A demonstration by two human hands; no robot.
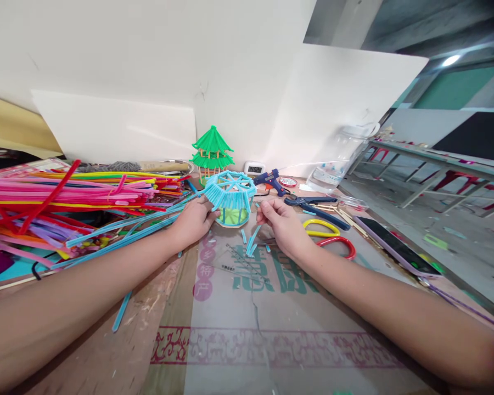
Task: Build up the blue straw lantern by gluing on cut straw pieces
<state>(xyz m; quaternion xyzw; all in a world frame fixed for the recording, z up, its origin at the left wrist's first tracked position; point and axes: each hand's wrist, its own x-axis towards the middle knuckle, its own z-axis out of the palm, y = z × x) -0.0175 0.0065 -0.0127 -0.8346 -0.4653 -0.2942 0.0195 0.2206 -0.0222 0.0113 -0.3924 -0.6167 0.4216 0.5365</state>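
Note:
A small blue pavilion model [230,192], built of pipe cleaners with an open-framed roof and a green base, stands on the covered table. My left hand [195,222] grips its left side, thumb toward the front. Just right of the model, my right hand [286,225] is closed in a pinch. Whatever lies between its fingertips is too small to name. Short cut pieces of blue pipe cleaner [252,241] lie below and between the hands. Behind the model rises a finished-looking green two-tiered pavilion [212,148].
Bundles of colourful pipe cleaners [66,192] fill the left side. At right are a blue glue gun [271,180], dark-handled pliers [316,208], scissors with yellow and red handles [333,236], and a phone [395,244]. A small digital clock [254,168] and a clear plastic jug [333,159] stand behind.

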